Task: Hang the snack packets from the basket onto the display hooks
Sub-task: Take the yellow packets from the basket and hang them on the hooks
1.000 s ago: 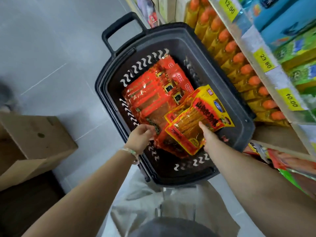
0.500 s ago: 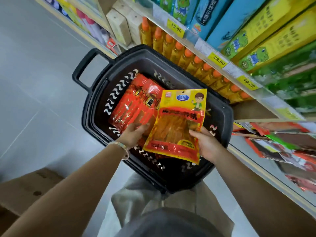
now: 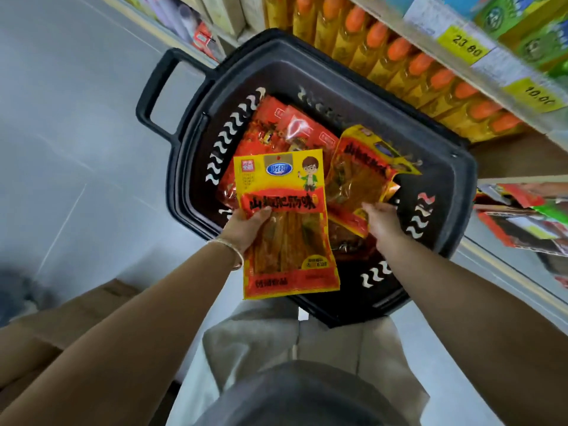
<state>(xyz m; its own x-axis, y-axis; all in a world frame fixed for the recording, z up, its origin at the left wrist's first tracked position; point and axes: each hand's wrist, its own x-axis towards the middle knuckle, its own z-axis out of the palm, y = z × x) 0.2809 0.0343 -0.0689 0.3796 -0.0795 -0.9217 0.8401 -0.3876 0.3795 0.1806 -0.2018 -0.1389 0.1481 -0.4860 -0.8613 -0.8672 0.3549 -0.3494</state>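
Left hand (image 3: 246,226), bracelet (image 3: 231,248) on its wrist, grips a yellow snack packet (image 3: 285,222) by its left edge, thumb on the front, upright, above the basket's near side. Right hand (image 3: 381,219) reaches into the basket (image 3: 184,167), fingers curled on the lower edge of a second yellow packet (image 3: 365,176), which sits tilted. Red packets (image 3: 270,130) lie beneath, toward the basket's far-left side. Beyond, orange-capped bottles (image 3: 399,56) line a shelf under yellow price tags (image 3: 464,46). Hanging packets (image 3: 522,216) at right.
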